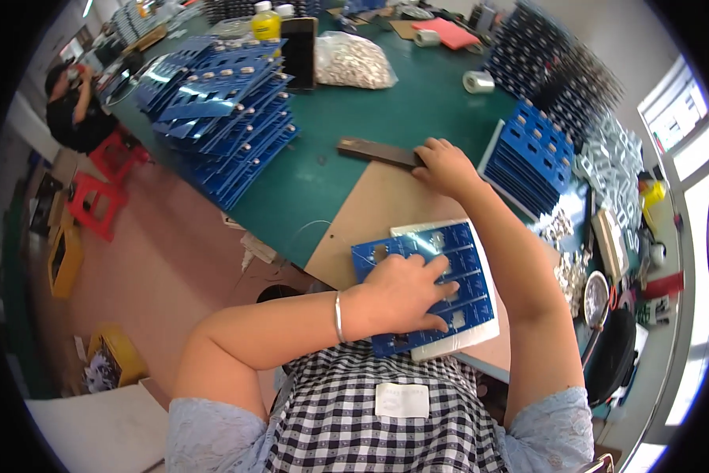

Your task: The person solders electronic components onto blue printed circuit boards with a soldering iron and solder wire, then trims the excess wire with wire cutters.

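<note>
A blue circuit board panel (471, 277) lies near my apron, on top of a white slab (480, 336) that shows along its right and lower edges. My left hand (408, 293) rests on the panel with its fingers spread, covering its left middle part. Farther out, my right hand (447, 167) is closed around the right end of a flat dark brown bar (376, 151). That bar lies across the far edge of a tan board (361, 213) on the table. The fingertips of my right hand are partly hidden behind the hand.
Tall stacks of blue panels (227, 110) stand at the left, with others (532, 150) at the right. On the green table (417, 102) are a bag of small parts (354, 61), a yellow bottle (266, 24) and a tape roll (478, 82). Metal pieces (613, 169) lie far right; a person (78, 110) sits far left.
</note>
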Motion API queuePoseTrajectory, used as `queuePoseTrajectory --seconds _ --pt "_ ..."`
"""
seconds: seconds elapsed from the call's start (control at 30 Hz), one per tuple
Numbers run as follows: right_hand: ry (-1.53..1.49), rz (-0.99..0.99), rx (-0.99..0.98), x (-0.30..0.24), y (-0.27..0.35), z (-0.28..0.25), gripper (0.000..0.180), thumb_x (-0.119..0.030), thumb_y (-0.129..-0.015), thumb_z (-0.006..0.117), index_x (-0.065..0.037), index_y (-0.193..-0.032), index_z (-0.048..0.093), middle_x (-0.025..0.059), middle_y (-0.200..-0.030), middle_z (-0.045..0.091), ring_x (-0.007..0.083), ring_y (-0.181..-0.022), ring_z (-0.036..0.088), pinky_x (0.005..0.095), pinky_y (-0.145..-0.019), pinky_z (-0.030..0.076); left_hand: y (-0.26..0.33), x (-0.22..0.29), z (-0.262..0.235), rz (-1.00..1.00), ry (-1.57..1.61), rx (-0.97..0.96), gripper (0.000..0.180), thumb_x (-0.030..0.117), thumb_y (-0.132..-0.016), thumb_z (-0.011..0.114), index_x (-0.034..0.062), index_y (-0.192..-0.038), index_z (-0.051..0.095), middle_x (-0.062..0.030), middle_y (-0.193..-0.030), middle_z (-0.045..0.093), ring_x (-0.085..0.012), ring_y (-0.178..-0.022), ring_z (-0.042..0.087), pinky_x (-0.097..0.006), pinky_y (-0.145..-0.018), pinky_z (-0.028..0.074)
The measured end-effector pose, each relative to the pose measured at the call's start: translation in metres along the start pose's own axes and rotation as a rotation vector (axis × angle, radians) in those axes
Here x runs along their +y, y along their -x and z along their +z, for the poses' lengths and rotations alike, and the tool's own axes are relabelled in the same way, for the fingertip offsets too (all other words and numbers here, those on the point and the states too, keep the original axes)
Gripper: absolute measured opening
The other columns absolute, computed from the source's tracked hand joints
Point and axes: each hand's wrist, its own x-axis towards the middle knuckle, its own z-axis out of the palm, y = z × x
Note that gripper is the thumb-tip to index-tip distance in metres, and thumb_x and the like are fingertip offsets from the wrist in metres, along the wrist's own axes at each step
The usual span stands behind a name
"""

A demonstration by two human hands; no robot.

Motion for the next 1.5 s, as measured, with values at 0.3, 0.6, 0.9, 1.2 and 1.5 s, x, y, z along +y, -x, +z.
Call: queuePoseTrajectory --seconds 0.3,0.6,0.9,1.2,1.5 --pt "-0.538 0.396 0.078 -0.051 0.128 -0.041 0.032 -0.029 -0.084 0.064 0.002 -0.090 0.069 0.0201 -0.085 0.066 0.0328 -0.077 0.063 0.0380 -0.069 0.048 0.009 -0.004 0.006 0.029 0.048 0.005 0.059 0.055 -0.077 0.066 0.0140 -0.120 0.064 -0.0089 -0.109 0.054 -0.0256 -0.082 0.061 -0.036 -0.064 0.052" --pt "-0.504 0.689 0.225 -0.118 0.205 -0.040 0.028 -0.019 -0.083 0.066 0.004 -0.098 0.066 0.0164 -0.087 0.062 0.0292 -0.076 0.061 0.0368 -0.070 0.048 0.008 -0.007 0.013 0.049 0.013 0.049 0.051 0.055 -0.076 0.067 0.0105 -0.101 0.069 -0.0070 -0.102 0.054 -0.0243 -0.079 0.061 -0.036 -0.062 0.052" --pt "-0.282 0.635 0.127 -0.124 0.200 -0.033 0.042 -0.022 -0.083 0.066 -0.001 -0.119 0.060 0.0167 -0.097 0.062 0.0332 -0.087 0.062 0.0405 -0.076 0.050 0.014 -0.005 0.009 0.008 0.056 0.014 0.048 0.052 -0.077 0.068 0.0060 -0.092 0.067 -0.0089 -0.098 0.057 -0.0266 -0.076 0.063 -0.038 -0.062 0.052" --pt "-0.095 0.499 0.108 -0.130 0.200 -0.029 0.048 -0.021 -0.082 0.067 -0.003 -0.126 0.055 0.0162 -0.103 0.060 0.0354 -0.092 0.060 0.0414 -0.079 0.049 0.024 -0.007 -0.006 -0.124 0.155 0.048 0.071 0.053 -0.083 0.061 0.0045 -0.131 0.039 -0.0147 -0.094 0.062 -0.0325 -0.072 0.065 -0.043 -0.061 0.053" --pt "-0.643 0.280 0.585 -0.165 0.218 -0.036 0.016 -0.001 -0.080 0.064 0.001 -0.095 0.061 0.0116 -0.091 0.066 0.0181 -0.082 0.062 0.0318 -0.075 0.049 0.030 0.041 -0.025 0.042 0.522 0.303 0.081 0.043 -0.088 0.060 0.0068 -0.147 0.018 -0.0167 -0.096 0.060 -0.0348 -0.071 0.064 -0.043 -0.057 0.051"
